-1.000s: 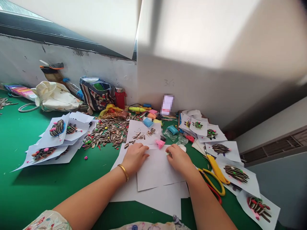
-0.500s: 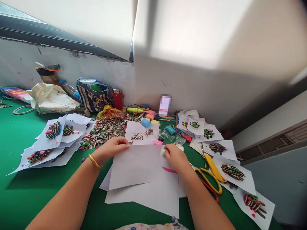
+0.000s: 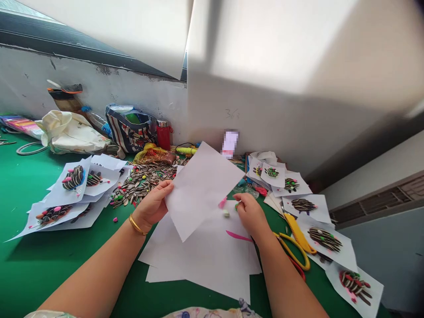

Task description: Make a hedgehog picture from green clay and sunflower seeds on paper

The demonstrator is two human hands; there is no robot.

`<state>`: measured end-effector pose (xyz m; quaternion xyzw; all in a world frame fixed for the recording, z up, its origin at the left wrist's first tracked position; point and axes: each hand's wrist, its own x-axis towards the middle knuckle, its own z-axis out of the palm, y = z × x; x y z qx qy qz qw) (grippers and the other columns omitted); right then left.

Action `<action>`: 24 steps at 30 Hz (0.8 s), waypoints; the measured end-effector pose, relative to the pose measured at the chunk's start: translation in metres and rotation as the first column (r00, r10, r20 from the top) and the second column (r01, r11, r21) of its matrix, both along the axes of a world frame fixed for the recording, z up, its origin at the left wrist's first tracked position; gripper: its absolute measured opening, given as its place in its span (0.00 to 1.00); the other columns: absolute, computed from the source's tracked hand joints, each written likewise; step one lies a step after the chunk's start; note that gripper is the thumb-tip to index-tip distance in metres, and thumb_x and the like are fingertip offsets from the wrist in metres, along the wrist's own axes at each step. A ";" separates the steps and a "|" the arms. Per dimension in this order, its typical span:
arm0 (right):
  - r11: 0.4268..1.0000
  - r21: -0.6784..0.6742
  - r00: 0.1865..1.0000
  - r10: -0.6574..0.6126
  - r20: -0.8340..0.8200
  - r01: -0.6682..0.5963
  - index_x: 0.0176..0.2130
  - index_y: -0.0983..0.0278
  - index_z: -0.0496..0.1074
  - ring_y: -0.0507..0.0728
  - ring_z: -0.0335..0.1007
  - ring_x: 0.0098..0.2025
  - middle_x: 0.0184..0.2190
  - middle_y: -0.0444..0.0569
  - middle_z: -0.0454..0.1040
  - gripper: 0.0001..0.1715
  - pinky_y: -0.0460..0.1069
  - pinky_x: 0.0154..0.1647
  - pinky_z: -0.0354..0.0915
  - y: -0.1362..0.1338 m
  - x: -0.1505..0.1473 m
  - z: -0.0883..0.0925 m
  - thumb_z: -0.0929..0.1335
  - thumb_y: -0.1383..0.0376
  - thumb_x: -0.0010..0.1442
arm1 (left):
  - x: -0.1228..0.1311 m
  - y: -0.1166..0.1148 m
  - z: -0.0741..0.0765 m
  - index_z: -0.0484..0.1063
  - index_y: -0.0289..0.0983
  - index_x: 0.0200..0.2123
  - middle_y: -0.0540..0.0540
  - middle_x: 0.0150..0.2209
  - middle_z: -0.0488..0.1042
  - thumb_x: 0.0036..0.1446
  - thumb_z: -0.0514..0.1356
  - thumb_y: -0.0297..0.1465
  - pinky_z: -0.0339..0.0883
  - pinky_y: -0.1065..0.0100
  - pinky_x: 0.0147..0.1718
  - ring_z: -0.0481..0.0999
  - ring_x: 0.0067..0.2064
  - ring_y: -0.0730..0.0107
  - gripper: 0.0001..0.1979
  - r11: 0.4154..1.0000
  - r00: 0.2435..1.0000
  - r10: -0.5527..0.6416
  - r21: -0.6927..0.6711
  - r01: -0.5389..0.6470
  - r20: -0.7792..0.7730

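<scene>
My left hand [image 3: 154,203] pinches a sheet of white paper [image 3: 205,190] by its left edge. The sheet is lifted and tilted, one corner pointing up. My right hand [image 3: 250,214] is apart from that sheet, its fingers curled above the lower papers. A small green bit shows at its fingertips; whether it is held I cannot tell. Just left of these fingers lie a pale green clay lump [image 3: 225,213] and a pink piece [image 3: 222,203]. Beneath both hands is a stack of white paper [image 3: 212,260], with a pink strip [image 3: 238,236] on it.
Sunflower seeds [image 3: 145,181] are heaped behind my left hand. Papers with seed-and-clay figures lie at the left [image 3: 74,176] and right [image 3: 323,238]. Scissors [image 3: 300,254] and a yellow cutter [image 3: 300,232] are right of my right forearm. Bags and a red flask [image 3: 163,134] stand by the wall.
The upper sheet has been raised and turned, its far corner now higher. My right hand has let go of its right edge and moved slightly right; my left hand still holds it.
</scene>
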<state>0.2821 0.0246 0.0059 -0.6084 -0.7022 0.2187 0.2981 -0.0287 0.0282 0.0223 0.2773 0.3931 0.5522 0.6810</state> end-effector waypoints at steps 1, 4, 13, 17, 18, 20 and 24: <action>0.999 0.011 0.993 0.054 -0.107 -0.054 0.49 0.62 0.71 0.57 0.69 0.50 0.50 0.52 0.72 0.20 0.51 0.49 0.65 -0.002 -0.002 0.000 0.59 0.67 0.61 | 0.004 -0.001 -0.002 0.69 0.37 0.34 0.52 0.30 0.74 0.48 0.70 0.34 0.67 0.73 0.26 0.73 0.28 0.74 0.14 1.000 1.000 0.014 0.002 -0.014 0.015; 0.954 -0.012 0.841 0.259 -0.475 -0.300 0.56 0.59 0.67 0.59 0.71 0.48 0.49 0.53 0.73 0.26 0.53 0.45 0.68 -0.013 -0.013 -0.001 0.61 0.52 0.64 | 0.018 -0.006 -0.004 0.69 0.39 0.35 0.54 0.29 0.73 0.49 0.69 0.35 0.65 0.74 0.24 0.70 0.25 0.76 0.14 0.999 0.999 0.042 0.014 -0.041 -0.018; 0.976 -0.193 0.566 -0.105 -0.818 -0.098 0.56 0.60 0.69 0.65 0.69 0.55 0.51 0.53 0.75 0.33 0.62 0.59 0.62 -0.016 -0.026 -0.013 0.71 0.48 0.56 | 0.032 -0.020 -0.004 0.73 0.38 0.41 0.46 0.39 0.77 0.58 0.61 0.43 0.69 0.70 0.38 0.75 0.40 0.69 0.15 0.974 0.958 -0.089 0.177 0.141 -0.271; 0.886 -0.345 0.461 -0.178 -0.869 -0.309 0.55 0.60 0.69 0.66 0.75 0.49 0.48 0.54 0.78 0.33 0.62 0.50 0.70 -0.018 -0.026 -0.009 0.73 0.51 0.53 | 0.028 -0.022 0.000 0.72 0.44 0.52 0.42 0.54 0.73 0.52 0.67 0.39 0.69 0.60 0.50 0.72 0.53 0.58 0.23 0.902 0.888 -0.157 0.303 0.308 -0.432; 0.864 -0.367 0.466 -0.182 -0.866 -0.344 0.55 0.61 0.69 0.66 0.75 0.48 0.48 0.54 0.78 0.33 0.61 0.48 0.71 -0.020 -0.027 -0.008 0.73 0.52 0.53 | 0.029 -0.024 0.001 0.73 0.44 0.52 0.42 0.55 0.72 0.49 0.69 0.38 0.70 0.60 0.49 0.72 0.54 0.57 0.25 0.878 0.857 -0.190 0.307 0.366 -0.478; 0.836 -0.391 0.488 -0.175 -0.855 -0.386 0.54 0.62 0.70 0.65 0.76 0.46 0.47 0.54 0.78 0.31 0.59 0.45 0.72 -0.023 -0.029 -0.006 0.73 0.52 0.54 | 0.031 -0.027 0.004 0.77 0.42 0.46 0.41 0.52 0.72 0.44 0.71 0.37 0.71 0.63 0.45 0.74 0.50 0.56 0.23 0.849 0.811 -0.227 0.298 0.436 -0.539; 0.885 -0.317 0.514 -0.107 -0.851 -0.341 0.58 0.61 0.66 0.62 0.77 0.41 0.45 0.53 0.78 0.32 0.56 0.39 0.72 -0.021 -0.033 -0.004 0.65 0.46 0.61 | 0.036 -0.028 0.004 0.78 0.36 0.29 0.42 0.40 0.74 0.44 0.71 0.39 0.69 0.67 0.35 0.74 0.40 0.61 0.13 0.894 0.825 -0.101 0.313 0.321 -0.556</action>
